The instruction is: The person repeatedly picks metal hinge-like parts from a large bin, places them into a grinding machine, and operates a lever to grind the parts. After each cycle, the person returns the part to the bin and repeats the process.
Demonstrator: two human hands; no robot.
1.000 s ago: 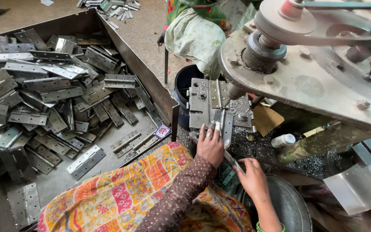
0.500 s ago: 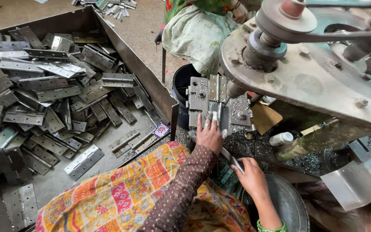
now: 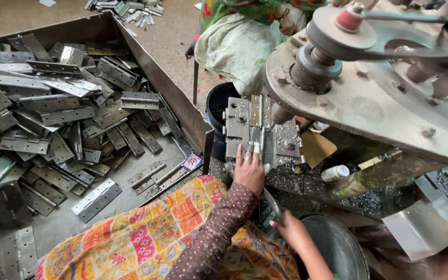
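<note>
**Hand on the hinge at the drill fixture**

The left hand [image 3: 249, 171] lies flat on the metal fixture [image 3: 263, 132] under the drill press head [image 3: 369, 88], fingertips pressing a narrow hinge strip [image 3: 257, 136] that stands lengthwise in the fixture; its grip is spread, not closed round anything. The right hand [image 3: 292, 232], below the fixture and beside a round metal pan [image 3: 338, 249], pinches a thin metal piece [image 3: 273, 203]. Left of the fixture, a steel tray [image 3: 182, 111] holds heaped hinges [image 3: 63, 119].
</note>
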